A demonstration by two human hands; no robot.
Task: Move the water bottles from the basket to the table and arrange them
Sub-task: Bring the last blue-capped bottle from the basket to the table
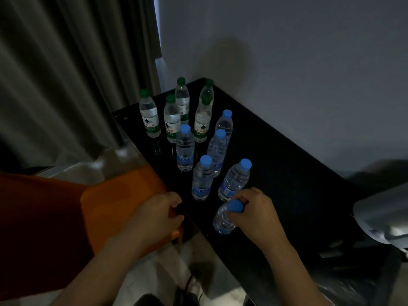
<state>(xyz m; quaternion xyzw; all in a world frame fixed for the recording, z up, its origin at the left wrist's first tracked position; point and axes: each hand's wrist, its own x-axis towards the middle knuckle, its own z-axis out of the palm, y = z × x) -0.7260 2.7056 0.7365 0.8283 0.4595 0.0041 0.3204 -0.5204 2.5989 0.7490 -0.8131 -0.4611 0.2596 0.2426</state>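
Head view: right grip (254, 208) clasped a bottle (223, 220) by its cap, left grip (159, 215) held the basket (114, 202); the bottle needed standing upright, in line.

Dim, underexposed, cool blue-grey cast. Brightest patch: narrow daylight strip at upper centre, beside curtain (77, 85). Wall (298, 62) flat grey, soft round shadow on it near frame centre. Black table (287, 191) swallows detail; faint reflections under standing bottles (185, 149). Orange basket (114, 206) muted, sole warm tone. Small glints on bottle (221, 221) in right hand (254, 212). Lower edge and lower right smeared, out of focus. Wide-angle bend: curtain folds, table edge lean outward.
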